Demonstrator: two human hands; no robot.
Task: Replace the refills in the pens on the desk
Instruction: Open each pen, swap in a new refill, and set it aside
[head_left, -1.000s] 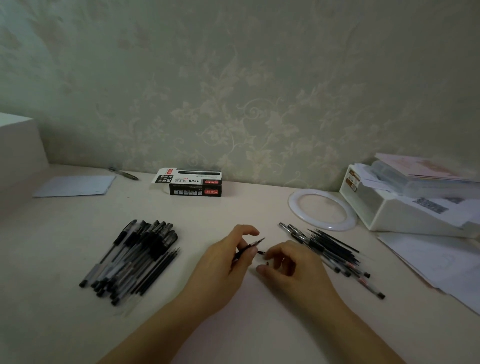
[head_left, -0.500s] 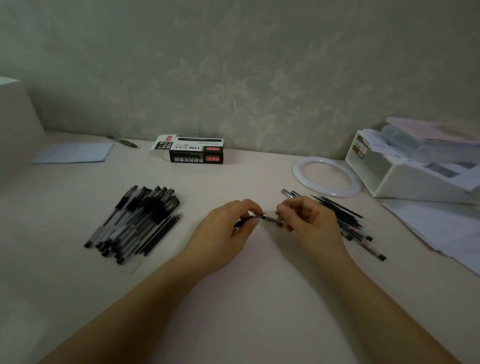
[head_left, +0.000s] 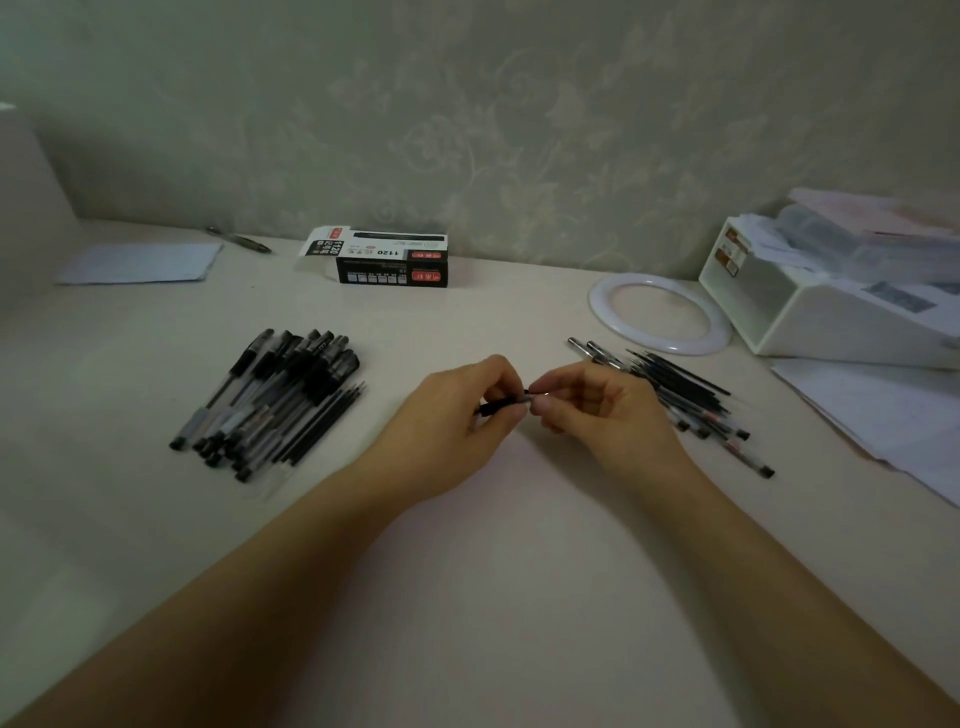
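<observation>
Right hand (head_left: 597, 402), having come back in from the right-side pile (head_left: 680, 400), is now pinching the tip end of the pen (head_left: 501, 405) the left hand (head_left: 467, 410) is gripping above the surface (head_left: 519, 545), so reassembly looks underway.

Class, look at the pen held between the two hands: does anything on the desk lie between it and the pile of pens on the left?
Nothing visible does. Between the held pen and the left pile of pens the desk shows only bare surface.
</observation>
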